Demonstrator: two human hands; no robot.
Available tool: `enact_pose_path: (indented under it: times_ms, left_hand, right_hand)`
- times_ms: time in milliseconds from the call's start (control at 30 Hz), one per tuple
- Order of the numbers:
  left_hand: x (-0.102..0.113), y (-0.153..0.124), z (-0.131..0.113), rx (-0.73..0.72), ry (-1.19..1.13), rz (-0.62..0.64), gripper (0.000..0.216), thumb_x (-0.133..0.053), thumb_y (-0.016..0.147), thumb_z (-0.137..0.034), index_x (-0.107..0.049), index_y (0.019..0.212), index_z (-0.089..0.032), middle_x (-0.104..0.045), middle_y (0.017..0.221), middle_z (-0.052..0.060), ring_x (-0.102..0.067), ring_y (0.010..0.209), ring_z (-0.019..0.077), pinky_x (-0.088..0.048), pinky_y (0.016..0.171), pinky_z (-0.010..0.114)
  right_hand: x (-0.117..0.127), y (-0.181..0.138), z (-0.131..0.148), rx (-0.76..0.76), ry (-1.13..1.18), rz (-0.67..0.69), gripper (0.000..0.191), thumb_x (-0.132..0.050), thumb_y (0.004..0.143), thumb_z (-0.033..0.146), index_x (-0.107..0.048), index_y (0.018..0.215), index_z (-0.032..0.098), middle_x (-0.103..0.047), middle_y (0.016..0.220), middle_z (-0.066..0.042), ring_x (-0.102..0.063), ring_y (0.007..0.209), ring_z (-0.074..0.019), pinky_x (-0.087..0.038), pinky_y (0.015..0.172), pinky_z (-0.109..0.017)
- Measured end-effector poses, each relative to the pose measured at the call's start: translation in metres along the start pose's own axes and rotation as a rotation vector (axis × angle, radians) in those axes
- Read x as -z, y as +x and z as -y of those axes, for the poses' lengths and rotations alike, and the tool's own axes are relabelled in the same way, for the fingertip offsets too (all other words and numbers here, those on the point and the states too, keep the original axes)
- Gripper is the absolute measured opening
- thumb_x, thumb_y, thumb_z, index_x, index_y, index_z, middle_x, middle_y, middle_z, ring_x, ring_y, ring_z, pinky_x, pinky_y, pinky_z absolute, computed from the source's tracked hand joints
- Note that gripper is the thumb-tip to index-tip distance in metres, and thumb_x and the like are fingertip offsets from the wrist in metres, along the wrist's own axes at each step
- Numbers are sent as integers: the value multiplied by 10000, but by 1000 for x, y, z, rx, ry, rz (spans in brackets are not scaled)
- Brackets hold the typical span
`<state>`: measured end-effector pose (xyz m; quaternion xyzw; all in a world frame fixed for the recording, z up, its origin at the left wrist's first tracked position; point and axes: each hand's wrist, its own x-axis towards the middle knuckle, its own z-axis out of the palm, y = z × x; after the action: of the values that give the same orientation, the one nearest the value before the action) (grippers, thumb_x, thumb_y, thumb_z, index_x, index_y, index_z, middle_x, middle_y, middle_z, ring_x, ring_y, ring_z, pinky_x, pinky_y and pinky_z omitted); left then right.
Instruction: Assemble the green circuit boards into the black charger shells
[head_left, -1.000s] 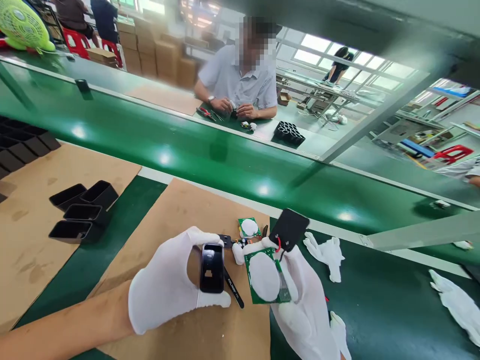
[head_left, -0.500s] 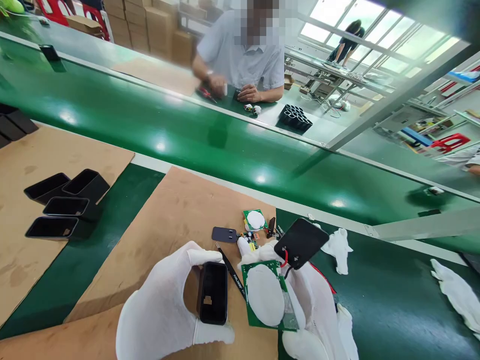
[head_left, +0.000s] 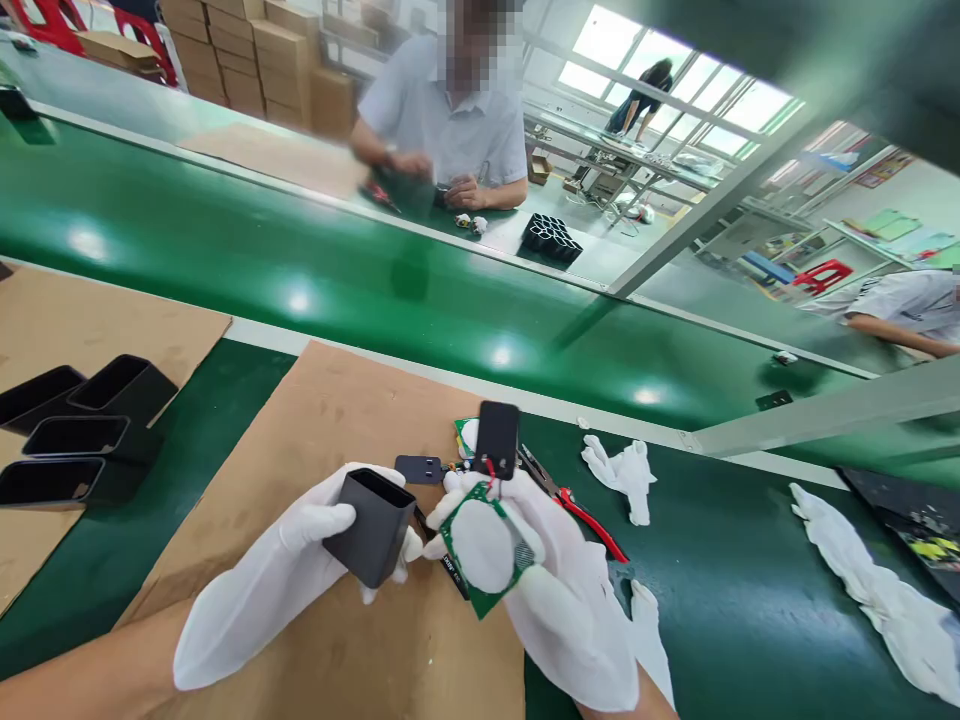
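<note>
Both my hands wear white gloves. My left hand [head_left: 304, 545] grips a black rectangular casing [head_left: 369, 530], tilted with its open end up and away from me. Close to its right, my right hand [head_left: 547, 580] holds a green circuit board [head_left: 480, 592] bearing a white oval pad. Red and dark wires join the board to a small black end plate [head_left: 497, 438] standing above it. Partly hidden behind my hands are black tweezers [head_left: 454, 578], a dark flat plate [head_left: 420, 469] with small components, and another green board [head_left: 466, 436].
Red-handled pliers [head_left: 592, 522] lie right of my right hand. White gloves [head_left: 626, 474] are scattered on the green table. Several black casings [head_left: 79, 435] stand at left by the cardboard [head_left: 322, 400]. A person in a light shirt [head_left: 442, 110] sits across the belt [head_left: 360, 270].
My left hand has turned the casing, so its outer side now faces me. The board and end plate in my right hand have tilted and moved slightly left. The whole view has shifted.
</note>
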<state>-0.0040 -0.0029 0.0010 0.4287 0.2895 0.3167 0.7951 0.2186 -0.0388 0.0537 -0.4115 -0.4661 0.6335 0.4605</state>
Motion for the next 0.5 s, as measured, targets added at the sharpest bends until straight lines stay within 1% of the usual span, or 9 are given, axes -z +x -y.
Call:
enact_pose_path:
  times_ms: [33, 67, 133, 167, 233, 300, 367, 433, 500]
  left_hand:
    - [-1, 1, 0, 1, 8, -12, 504, -429, 959, -565, -681, 1183, -189, -755, 929, 124, -731, 815, 297, -585, 655, 398]
    - [-1, 2, 0, 5, 45, -30, 530, -408, 963, -571, -681, 1214, -192, -748, 900, 118, -725, 785, 288, -581, 653, 403]
    - [-2, 2, 4, 15, 120, -67, 568, -384, 984, -573, -641, 1341, -215, -743, 893, 103, -720, 788, 279, -584, 682, 411]
    - [-1, 2, 8, 1, 146, -91, 568, -396, 987, -577, -630, 1368, -227, -748, 923, 103, -726, 839, 288, -591, 715, 416]
    - [3, 4, 16, -44, 206, -116, 560, -432, 984, -604, -645, 1359, -246, -756, 1041, 113, -720, 1005, 323, -599, 813, 438]
    - [6, 7, 22, -88, 267, -81, 608, -484, 947, -690, -661, 1343, -264, -758, 1068, 111, -708, 1057, 350, -599, 840, 459]
    - [8, 9, 25, -99, 298, 6, 714, -567, 859, -786, -662, 1342, -269, -759, 979, 98, -719, 970, 353, -602, 786, 462]
    - [7, 7, 25, -102, 320, 53, 750, -657, 778, -811, -684, 1282, -256, -742, 898, 80, -717, 879, 330, -600, 741, 440]
    - [6, 1, 23, -100, 345, 67, 663, -697, 784, -755, -695, 1203, -242, -728, 899, 74, -703, 844, 298, -602, 736, 417]
  right_hand:
    - [-4, 1, -3, -20, 50, 15, 559, -779, 824, 645, -623, 1195, 257, -677, 872, -63, -671, 860, -286, -563, 853, -498]
    - [-8, 1, -6, -45, 103, 41, 558, -791, 813, 644, -619, 1173, 254, -686, 882, -66, -681, 888, -292, -561, 868, -503]
    - [-17, 1, -14, -72, 200, 105, 585, -837, 765, 647, -607, 1128, 251, -700, 877, -64, -696, 887, -288, -561, 858, -492]
    - [-22, 1, -19, -75, 240, 125, 606, -858, 739, 654, -600, 1109, 250, -701, 858, -58, -697, 858, -276, -560, 838, -475]
    - [-28, 1, -28, -70, 292, 144, 673, -893, 684, 664, -588, 1116, 249, -691, 798, -39, -674, 763, -240, -557, 775, -434]
    - [-30, 2, -36, -69, 302, 157, 769, -891, 634, 725, -591, 1154, 244, -684, 774, -32, -651, 712, -222, -554, 737, -415]
    - [-25, 0, -37, -61, 183, 150, 882, -824, 560, 869, -622, 1142, 237, -689, 790, -46, -673, 754, -252, -569, 747, -434]
    - [-13, -4, -30, -50, 0, 93, 933, -748, 500, 971, -660, 1085, 250, -704, 831, -61, -705, 875, -308, -586, 793, -465]
    - [1, -12, -18, -49, -137, 7, 870, -765, 517, 951, -681, 1076, 289, -725, 880, -63, -708, 994, -345, -592, 842, -484]
